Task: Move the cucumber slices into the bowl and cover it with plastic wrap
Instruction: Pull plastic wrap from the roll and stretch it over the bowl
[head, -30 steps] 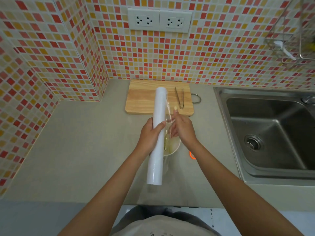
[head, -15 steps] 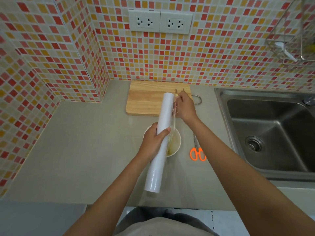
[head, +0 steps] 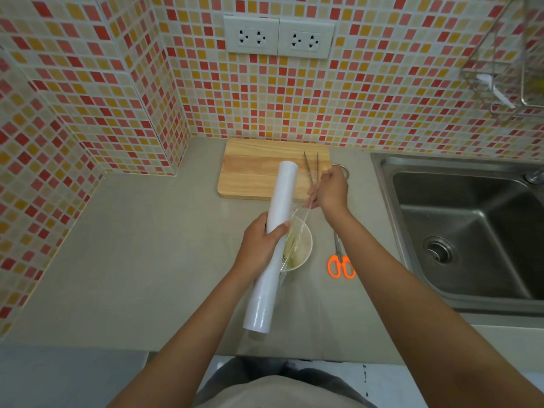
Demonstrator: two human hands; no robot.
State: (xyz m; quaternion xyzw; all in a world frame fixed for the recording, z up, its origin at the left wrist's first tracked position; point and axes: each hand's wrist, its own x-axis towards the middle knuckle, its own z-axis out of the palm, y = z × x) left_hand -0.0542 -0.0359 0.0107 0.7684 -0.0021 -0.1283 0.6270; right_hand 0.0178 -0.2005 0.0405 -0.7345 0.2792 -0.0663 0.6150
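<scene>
The plastic wrap roll (head: 272,245) slants above the grey counter (head: 132,260), gripped round its middle by the left hand (head: 260,245), fingers curled about the tube. A clear sheet (head: 295,228) stretches from it over the white bowl (head: 303,251) to the right hand (head: 331,191), whose fingers pinch the film's edge above the wooden cutting board (head: 256,172). Pale cucumber slices (head: 291,248) lie in the bowl. Orange-handled scissors (head: 341,265) rest just right of it; metal tongs (head: 311,169) lie on the board.

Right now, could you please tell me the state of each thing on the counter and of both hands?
Plastic wrap roll: gripped by left hand.
Right hand: pinching the film's free edge.
Bowl: holds cucumber slices, film partly over it.
Cutting board: bare except tongs.
Scissors: closed, lying flat.
</scene>
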